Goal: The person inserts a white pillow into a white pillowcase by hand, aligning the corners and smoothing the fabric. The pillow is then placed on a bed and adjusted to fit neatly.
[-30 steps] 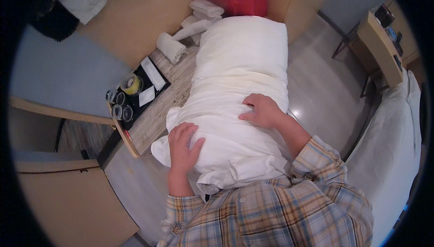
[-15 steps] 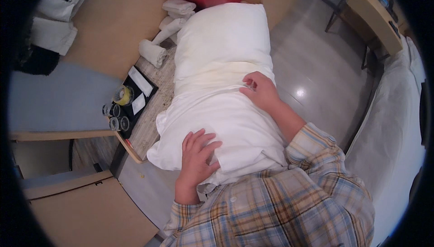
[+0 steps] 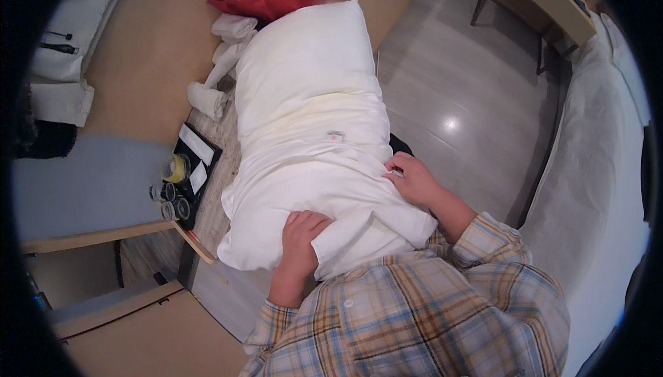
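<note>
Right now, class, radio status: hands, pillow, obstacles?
Left hand on white pillowcase; right hand at its right edge. Pillow partly covered. Nothing seen blocking hands.

Person wearing plaid shirt [image 3: 414, 315]: blue, tan, brown checks running over off-white. 1 round pale button [image 3: 348, 303] showing. 2 matching sleeves [image 3: 487, 242] ending at forearms.

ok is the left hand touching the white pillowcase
Touching: in the head view, the left hand rests against the white pillowcase, whose fold hides its thumb.
</note>
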A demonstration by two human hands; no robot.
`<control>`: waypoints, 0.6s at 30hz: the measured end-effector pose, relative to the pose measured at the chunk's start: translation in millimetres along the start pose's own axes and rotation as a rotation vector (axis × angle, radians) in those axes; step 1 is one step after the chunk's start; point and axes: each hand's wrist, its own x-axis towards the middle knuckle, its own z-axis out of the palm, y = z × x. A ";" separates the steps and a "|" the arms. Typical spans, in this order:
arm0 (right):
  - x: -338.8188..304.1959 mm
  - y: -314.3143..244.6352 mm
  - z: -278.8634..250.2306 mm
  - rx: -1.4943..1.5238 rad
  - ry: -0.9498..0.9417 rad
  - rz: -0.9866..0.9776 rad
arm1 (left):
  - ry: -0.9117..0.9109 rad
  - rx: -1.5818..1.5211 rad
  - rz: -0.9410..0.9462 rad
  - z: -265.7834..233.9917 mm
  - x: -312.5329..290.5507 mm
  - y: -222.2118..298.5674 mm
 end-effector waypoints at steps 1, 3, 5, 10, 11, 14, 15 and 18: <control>1.4 2.5 1.5 -0.009 0.042 -0.038 | 0.030 -0.015 0.027 -2.1 -0.1 1.8; 11.7 7.9 -1.9 -0.049 0.128 -0.003 | 0.113 -0.060 0.101 -11.6 -2.1 8.7; 23.2 12.4 -10.5 -0.064 0.206 -0.005 | 0.100 -0.056 0.161 -23.5 -7.1 21.1; 79.2 13.2 -34.4 -0.138 0.451 -0.145 | 0.045 -0.254 0.289 -22.9 -0.6 46.0; 87.4 13.6 -38.1 -0.149 0.510 -0.206 | 0.050 -0.310 0.298 -17.1 0.5 51.8; 96.8 13.9 -37.6 -0.277 0.496 -0.226 | -0.082 -0.350 0.214 -7.3 7.3 53.6; 96.3 14.3 -37.6 -0.278 0.431 -0.145 | -0.116 -0.380 0.182 -5.3 9.2 52.4; 89.5 12.7 -42.0 -0.188 0.241 0.032 | -0.250 -0.348 0.105 -5.7 14.8 42.3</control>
